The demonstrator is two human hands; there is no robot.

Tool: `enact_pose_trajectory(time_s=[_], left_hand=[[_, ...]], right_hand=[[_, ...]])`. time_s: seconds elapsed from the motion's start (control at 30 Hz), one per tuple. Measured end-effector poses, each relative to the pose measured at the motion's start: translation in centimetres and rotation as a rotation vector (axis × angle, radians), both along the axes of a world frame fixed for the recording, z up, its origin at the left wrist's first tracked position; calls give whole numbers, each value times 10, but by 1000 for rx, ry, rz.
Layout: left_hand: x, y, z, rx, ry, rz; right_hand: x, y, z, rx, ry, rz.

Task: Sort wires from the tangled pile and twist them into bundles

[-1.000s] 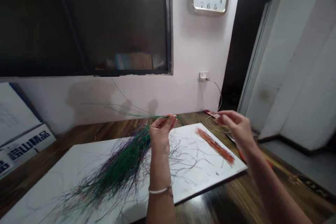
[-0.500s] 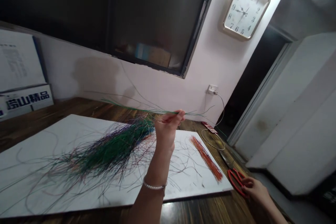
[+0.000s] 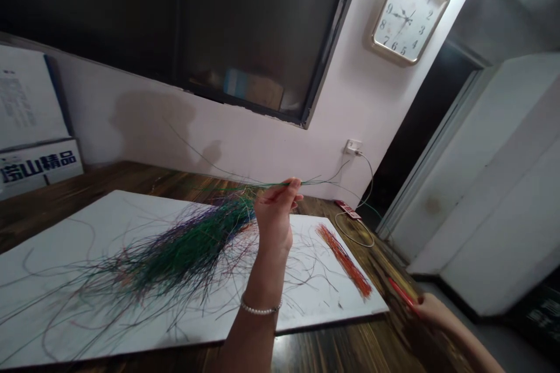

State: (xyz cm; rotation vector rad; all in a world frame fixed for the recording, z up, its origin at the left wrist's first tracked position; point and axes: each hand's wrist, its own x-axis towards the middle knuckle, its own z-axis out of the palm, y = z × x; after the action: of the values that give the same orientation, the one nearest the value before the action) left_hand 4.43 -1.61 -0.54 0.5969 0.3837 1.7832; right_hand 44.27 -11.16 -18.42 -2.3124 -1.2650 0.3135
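My left hand (image 3: pixel 276 210), with a beaded bracelet on its wrist, is raised above the board and pinches a few thin green wires (image 3: pixel 317 182) between thumb and fingers. The wires stretch out to both sides of the fingertips. At the right table edge my right hand (image 3: pixel 431 308) is closed on the red handles of scissors (image 3: pixel 401 292), seen edge-on; their blades are hard to make out. Behind and left of my left wrist, a tangled heap of green, purple and red wires (image 3: pixel 188 247) spreads over the white board (image 3: pixel 102 215).
A tidy bundle of orange-red wires (image 3: pixel 345 261) lies at the board's right end, with loose strands nearby. Beyond it, on the dark wooden table (image 3: pixel 336 347), are a red power strip (image 3: pixel 347 210) and a pale cable (image 3: pixel 350 239). Boxes (image 3: pixel 39 166) stand at far left.
My left hand has shifted slightly left and down with the green wires. The scissors in my right hand have turned from showing their handle loops to edge-on.
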Motion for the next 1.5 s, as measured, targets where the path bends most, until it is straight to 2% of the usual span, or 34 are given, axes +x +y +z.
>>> enact_pose_trajectory(time_s=[0.13,0.23,0.3,0.4,0.5,0.57,0.7,0.8,0.93,1.03,1.17,1.27,1.33,1.4,1.5], left_hand=[[-3,3,0,38,1,51],[-5,4,1,76,5,107],[-6,5,1,103,2,144],[-7,7,-1,132,17,175],[-6,10,-4,116,37,179],[-5,11,-6,102,40,181],[-4,11,-5,96,53,172],[-3,9,-3,76,48,181],[-2,5,-1,77,19,216],[-3,6,-1,84,9,228],[-5,7,-1,88,-1,249],[-6,4,0,106,6,266],[-6,0,2,116,17,266],[-7,-5,5,127,26,264],[-6,-13,9,146,34,264]], right_hand=[[-35,-17,14,28,167,94],[-80,-25,27,180,512,161],[-111,-27,33,290,691,155],[-146,-27,34,382,896,180],[-172,-29,34,436,962,255],[-188,-32,38,433,968,303],[-224,-35,59,458,1037,278],[-247,-31,77,309,1053,422],[-265,-26,95,123,1166,513],[-271,-22,95,112,1149,588],[-274,-14,74,124,1018,613],[-278,-9,65,217,864,645],[-284,-9,72,269,740,678],[-291,-9,89,282,640,731],[-300,-5,115,263,545,736]])
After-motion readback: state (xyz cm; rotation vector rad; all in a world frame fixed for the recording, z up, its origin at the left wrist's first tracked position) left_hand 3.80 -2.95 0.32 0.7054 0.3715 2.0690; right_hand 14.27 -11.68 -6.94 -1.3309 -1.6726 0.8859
